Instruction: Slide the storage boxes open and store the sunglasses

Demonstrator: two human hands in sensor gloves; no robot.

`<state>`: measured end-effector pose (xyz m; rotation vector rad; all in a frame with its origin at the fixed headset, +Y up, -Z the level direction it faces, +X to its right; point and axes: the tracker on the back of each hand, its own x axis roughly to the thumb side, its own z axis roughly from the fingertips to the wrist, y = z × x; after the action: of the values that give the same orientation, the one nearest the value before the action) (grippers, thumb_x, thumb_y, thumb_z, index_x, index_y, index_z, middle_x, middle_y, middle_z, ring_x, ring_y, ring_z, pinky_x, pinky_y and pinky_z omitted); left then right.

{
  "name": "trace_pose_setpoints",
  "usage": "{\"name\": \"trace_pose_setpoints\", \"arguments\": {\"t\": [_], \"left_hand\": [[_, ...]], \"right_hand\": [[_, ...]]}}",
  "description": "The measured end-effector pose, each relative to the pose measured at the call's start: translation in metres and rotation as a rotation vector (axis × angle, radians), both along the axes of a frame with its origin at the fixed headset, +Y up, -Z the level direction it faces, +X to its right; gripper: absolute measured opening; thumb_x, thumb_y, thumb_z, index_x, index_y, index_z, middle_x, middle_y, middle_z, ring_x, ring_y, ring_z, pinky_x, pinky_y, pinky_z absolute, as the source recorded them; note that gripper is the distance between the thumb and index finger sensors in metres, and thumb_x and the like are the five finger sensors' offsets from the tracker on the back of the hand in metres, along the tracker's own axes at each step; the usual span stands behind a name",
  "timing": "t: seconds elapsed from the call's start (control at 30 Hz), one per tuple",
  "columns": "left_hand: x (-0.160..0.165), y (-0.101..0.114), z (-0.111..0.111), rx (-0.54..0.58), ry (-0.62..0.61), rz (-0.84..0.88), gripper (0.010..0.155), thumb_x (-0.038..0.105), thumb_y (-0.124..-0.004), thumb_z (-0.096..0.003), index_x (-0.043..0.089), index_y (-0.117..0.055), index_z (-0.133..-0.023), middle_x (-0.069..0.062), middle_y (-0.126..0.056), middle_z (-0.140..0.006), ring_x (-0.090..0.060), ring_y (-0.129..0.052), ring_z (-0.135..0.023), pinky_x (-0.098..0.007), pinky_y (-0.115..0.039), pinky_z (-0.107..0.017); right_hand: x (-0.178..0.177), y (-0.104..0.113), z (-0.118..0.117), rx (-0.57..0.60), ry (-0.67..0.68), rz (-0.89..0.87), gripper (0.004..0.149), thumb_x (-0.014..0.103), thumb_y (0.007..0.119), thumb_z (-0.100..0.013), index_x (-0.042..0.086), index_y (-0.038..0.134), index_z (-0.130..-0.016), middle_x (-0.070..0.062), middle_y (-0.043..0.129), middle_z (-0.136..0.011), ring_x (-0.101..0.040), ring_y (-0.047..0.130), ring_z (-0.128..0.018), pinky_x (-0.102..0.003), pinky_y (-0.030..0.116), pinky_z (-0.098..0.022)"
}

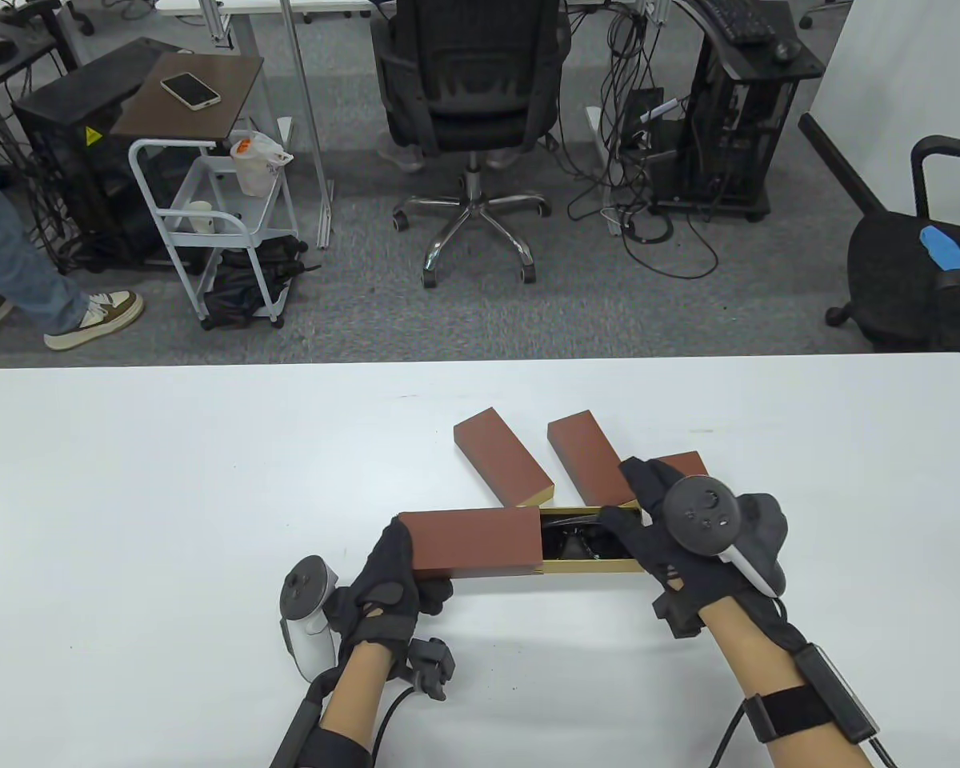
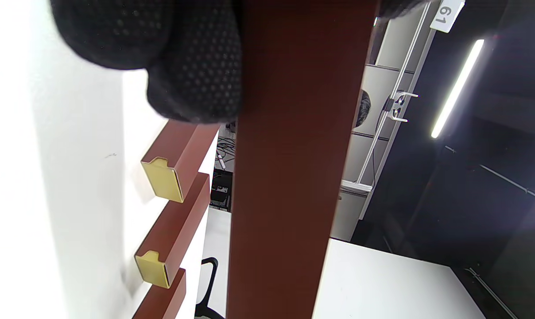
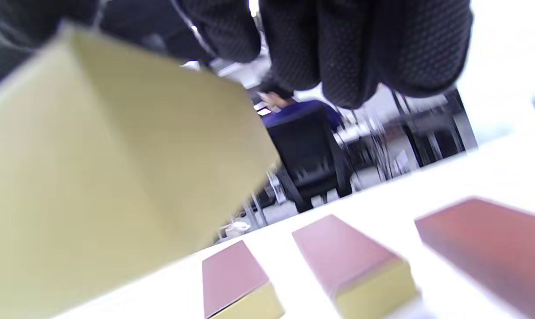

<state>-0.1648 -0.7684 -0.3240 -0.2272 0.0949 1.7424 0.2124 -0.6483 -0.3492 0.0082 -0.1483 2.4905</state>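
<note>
A storage box lies across the table near its front edge. My left hand (image 1: 400, 560) grips the left end of its red-brown sleeve (image 1: 476, 540); in the left wrist view my fingers (image 2: 192, 66) curl against the sleeve (image 2: 294, 177). The gold drawer (image 1: 592, 566) is slid out to the right, with black sunglasses (image 1: 578, 540) lying in it. My right hand (image 1: 640, 516) holds the drawer's right end; in the right wrist view its fingers (image 3: 360, 44) curl over the gold drawer (image 3: 94, 177).
Three closed red-brown boxes (image 1: 500, 456) (image 1: 588, 460) (image 1: 688, 464) lie fanned just behind the open one, close to my right hand. The white table (image 1: 168, 480) stretches left. Office chairs (image 1: 472, 96) and a cart (image 1: 216, 216) stand beyond its far edge.
</note>
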Motion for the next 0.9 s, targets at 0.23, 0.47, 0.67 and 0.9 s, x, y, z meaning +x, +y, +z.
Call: {"name": "trace_pose_setpoints", "arguments": {"t": [0.23,0.47,0.67,0.9], "left_hand": [[0.002,-0.001,0.0,0.006,-0.013,0.022,0.076,0.063,-0.05,-0.0506,0.02,-0.036,-0.112,-0.008,-0.085,-0.081,-0.019,-0.096,-0.051,-0.044,-0.081,-0.039],[0.008,-0.003,0.001,0.0,-0.041,-0.001,0.076,0.063,-0.05,-0.0505,0.02,-0.034,-0.112,-0.009,-0.084,-0.082,-0.019,-0.095,-0.052,-0.045,-0.08,-0.04],[0.012,-0.004,0.001,-0.001,-0.062,-0.026,0.076,0.063,-0.05,-0.0504,0.02,-0.035,-0.112,-0.008,-0.084,-0.082,-0.02,-0.095,-0.052,-0.045,-0.08,-0.04],[0.016,-0.007,0.0,-0.002,-0.091,-0.045,0.076,0.062,-0.05,-0.0504,0.021,-0.034,-0.112,-0.008,-0.083,-0.083,-0.021,-0.095,-0.053,-0.046,-0.08,-0.041]], "right_hand": [[0.018,-0.058,-0.004,-0.16,0.111,-0.575,0.072,0.067,0.069,-0.033,0.03,0.058,-0.094,-0.019,0.063,-0.099,-0.041,0.089,-0.071,-0.047,0.084,-0.042],[0.021,-0.082,0.002,-0.117,0.024,-0.849,0.067,0.062,0.073,-0.036,0.021,0.068,-0.088,-0.02,0.073,-0.092,-0.037,0.094,-0.062,-0.044,0.087,-0.037],[0.028,-0.085,0.007,-0.101,-0.045,-0.759,0.056,0.053,0.079,-0.037,0.021,0.075,-0.083,-0.019,0.079,-0.087,-0.033,0.099,-0.055,-0.041,0.089,-0.033],[0.031,-0.084,0.012,-0.079,-0.115,-0.687,0.048,0.045,0.082,-0.037,0.023,0.08,-0.079,-0.017,0.082,-0.084,-0.032,0.102,-0.049,-0.04,0.091,-0.028]]}}
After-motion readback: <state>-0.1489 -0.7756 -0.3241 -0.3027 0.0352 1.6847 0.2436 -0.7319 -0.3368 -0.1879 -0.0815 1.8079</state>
